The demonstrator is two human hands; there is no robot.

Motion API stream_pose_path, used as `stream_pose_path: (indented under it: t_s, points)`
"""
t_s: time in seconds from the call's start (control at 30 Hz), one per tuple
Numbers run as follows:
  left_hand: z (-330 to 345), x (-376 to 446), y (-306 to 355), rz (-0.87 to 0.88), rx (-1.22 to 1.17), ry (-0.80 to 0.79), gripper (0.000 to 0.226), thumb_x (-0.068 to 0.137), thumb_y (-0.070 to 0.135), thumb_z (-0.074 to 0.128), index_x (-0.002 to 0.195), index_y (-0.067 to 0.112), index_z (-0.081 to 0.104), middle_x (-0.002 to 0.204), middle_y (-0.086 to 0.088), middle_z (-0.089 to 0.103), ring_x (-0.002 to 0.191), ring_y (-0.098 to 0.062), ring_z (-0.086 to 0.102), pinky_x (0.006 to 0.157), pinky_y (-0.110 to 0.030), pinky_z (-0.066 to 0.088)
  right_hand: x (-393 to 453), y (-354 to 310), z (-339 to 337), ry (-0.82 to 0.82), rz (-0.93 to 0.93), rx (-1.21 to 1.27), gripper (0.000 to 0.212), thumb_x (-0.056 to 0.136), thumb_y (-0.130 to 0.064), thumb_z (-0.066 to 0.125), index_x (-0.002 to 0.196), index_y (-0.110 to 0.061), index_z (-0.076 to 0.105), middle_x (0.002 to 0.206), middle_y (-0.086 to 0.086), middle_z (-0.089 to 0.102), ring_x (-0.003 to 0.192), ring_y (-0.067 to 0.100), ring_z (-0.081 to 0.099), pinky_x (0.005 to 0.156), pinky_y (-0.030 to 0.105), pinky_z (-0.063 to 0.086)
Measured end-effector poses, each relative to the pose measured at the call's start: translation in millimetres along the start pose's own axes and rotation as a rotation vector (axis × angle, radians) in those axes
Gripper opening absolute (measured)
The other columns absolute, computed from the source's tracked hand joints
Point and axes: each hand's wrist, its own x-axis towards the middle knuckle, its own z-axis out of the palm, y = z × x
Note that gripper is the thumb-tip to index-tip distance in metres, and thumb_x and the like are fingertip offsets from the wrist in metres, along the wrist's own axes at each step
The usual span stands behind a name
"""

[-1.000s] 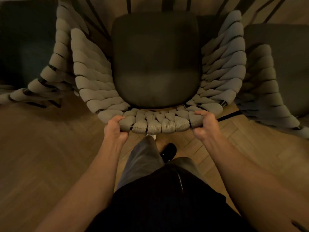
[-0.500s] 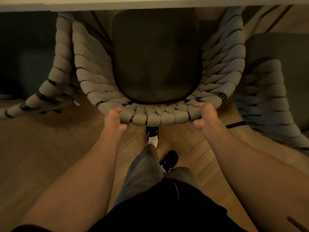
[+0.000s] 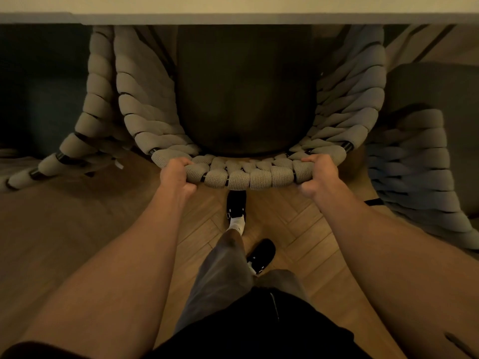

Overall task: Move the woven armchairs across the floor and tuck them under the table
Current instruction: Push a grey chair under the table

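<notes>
Directly under the table [image 3: 259, 18] edge sits the armchair [image 3: 243, 174], its dark seat [image 3: 243, 99] partly beneath the tabletop and its woven back rim nearest the person. That table edge runs straight across the top of the view, and the fronts of both woven armrests reach up to it. Left of the armchair stands a second chair [image 3: 85, 125], its woven side just beside the armchair's left arm, though I cannot tell whether they touch. Right of the armchair a third chair [image 3: 414, 164] stands near, a narrow strip of floor showing between them. Behind the armchair's back rim the wood floor [image 3: 64, 229] lies open toward the person, whose front shoe [image 3: 236, 203] sits just below the rim's middle, with the other shoe [image 3: 261, 255] further back.

Both hands hold the back rim, well apart. Left hand [image 3: 176, 176] grips the rim's left end, fingers curled over the top and thumb beneath. Right hand [image 3: 316, 176] grips the right end the same way, fingers wrapped over the woven cord
</notes>
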Motion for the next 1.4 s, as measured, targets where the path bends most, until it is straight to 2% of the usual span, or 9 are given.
stream_pose_path:
  t_s: [0.17, 0.27, 0.4, 0.5, 0.57, 0.73, 0.9, 1.03, 1.4]
  points:
    - [0.9, -7.4, 4.7, 0.016, 0.024, -0.012, 0.050, 0.088, -0.013, 0.049, 0.134, 0.006, 0.044, 0.115, -0.018, 0.054, 0.107, -0.037, 0.062, 0.098, -0.057, 0.054, -11.9, -2.9, -3.1, -0.072, 0.022, -0.009, 0.051, 0.090, -0.005, 0.062, 0.135, -0.016, 0.042, 0.122, 0.020, 0.056, 0.105, 0.041, 0.065, 0.073, 0.057, 0.060]
    - [-1.5, -12.5, 8.1, 0.009, 0.079, -0.042, 0.046, 0.090, -0.008, 0.053, 0.134, 0.007, 0.046, 0.115, -0.018, 0.057, 0.107, -0.035, 0.064, 0.097, -0.056, 0.054, -14.7, -1.9, -13.0, -0.088, -0.014, -0.151, 0.056, 0.093, -0.026, 0.069, 0.140, -0.020, 0.040, 0.125, 0.012, 0.055, 0.116, 0.033, 0.059, 0.086, 0.056, 0.056]
    - [-18.3, -29.7, 2.2, 0.058, 0.235, -0.119, 0.036, 0.096, 0.018, 0.068, 0.129, 0.014, 0.052, 0.128, -0.015, 0.060, 0.113, -0.031, 0.063, 0.094, -0.050, 0.056, -22.8, 5.0, -44.6, 0.133, -0.572, -0.721, 0.092, 0.087, -0.052, 0.072, 0.156, -0.014, 0.025, 0.153, 0.009, 0.039, 0.141, 0.030, 0.039, 0.107, 0.043, 0.042]
    - [-46.1, -44.9, -14.3, 0.530, 0.768, 0.060, 0.080, 0.092, 0.038, 0.072, 0.157, 0.017, 0.029, 0.157, -0.010, 0.037, 0.141, -0.029, 0.041, 0.107, -0.038, 0.041, -37.2, 4.4, -67.5, 0.059, -1.142, -1.146, 0.088, 0.086, -0.049, 0.072, 0.154, -0.017, 0.027, 0.158, 0.011, 0.030, 0.148, 0.028, 0.026, 0.120, 0.044, 0.027]
    - [-59.3, -51.7, -25.9, 0.943, 1.144, 0.033, 0.082, 0.091, 0.042, 0.072, 0.157, 0.022, 0.029, 0.162, -0.013, 0.026, 0.149, -0.032, 0.025, 0.112, -0.037, 0.031, -35.9, 2.2, -66.0, -0.029, -1.298, -1.450, 0.076, 0.087, -0.052, 0.069, 0.149, -0.019, 0.038, 0.153, 0.010, 0.039, 0.147, 0.030, 0.028, 0.122, 0.051, 0.023]
    - [-49.8, -44.0, -36.5, 1.001, 1.715, -0.124, 0.056, 0.103, 0.040, 0.054, 0.156, 0.031, 0.038, 0.167, -0.022, 0.012, 0.150, -0.053, -0.013, 0.123, -0.059, 0.008, -40.4, 7.8, -42.8, -0.198, -1.117, -1.888, 0.052, 0.094, -0.056, 0.056, 0.136, -0.025, 0.054, 0.136, 0.003, 0.058, 0.137, 0.026, 0.044, 0.123, 0.059, 0.008]
    - [-43.0, -28.1, -34.9, 1.154, 1.902, -0.061, 0.040, 0.105, 0.029, 0.049, 0.144, 0.023, 0.056, 0.152, -0.031, 0.040, 0.150, -0.051, 0.017, 0.121, -0.066, -0.008, -41.3, 12.1, -36.2, -0.199, -1.075, -1.951, 0.048, 0.101, -0.049, 0.049, 0.140, -0.022, 0.049, 0.147, 0.005, 0.053, 0.149, 0.036, 0.025, 0.121, 0.063, 0.002]
    - [-38.1, -24.2, -26.6, 1.225, 1.983, -0.077, 0.039, 0.104, 0.031, 0.049, 0.140, 0.021, 0.059, 0.138, -0.024, 0.058, 0.142, -0.035, 0.042, 0.119, -0.070, -0.003, -38.1, 11.3, -30.4, -0.213, -1.051, -1.955, 0.048, 0.101, -0.048, 0.048, 0.141, -0.022, 0.047, 0.146, 0.007, 0.054, 0.149, 0.039, 0.023, 0.120, 0.065, 0.002]
    - [-31.3, -43.0, -22.7, 1.083, 1.933, -0.101, 0.042, 0.102, 0.036, 0.052, 0.141, 0.023, 0.057, 0.140, -0.014, 0.053, 0.143, -0.036, 0.035, 0.121, -0.061, -0.006, -39.8, 5.1, -30.6, -0.234, -0.978, -1.874, 0.047, 0.098, -0.046, 0.056, 0.140, -0.025, 0.051, 0.140, 0.003, 0.057, 0.145, 0.029, 0.031, 0.122, 0.060, 0.002]
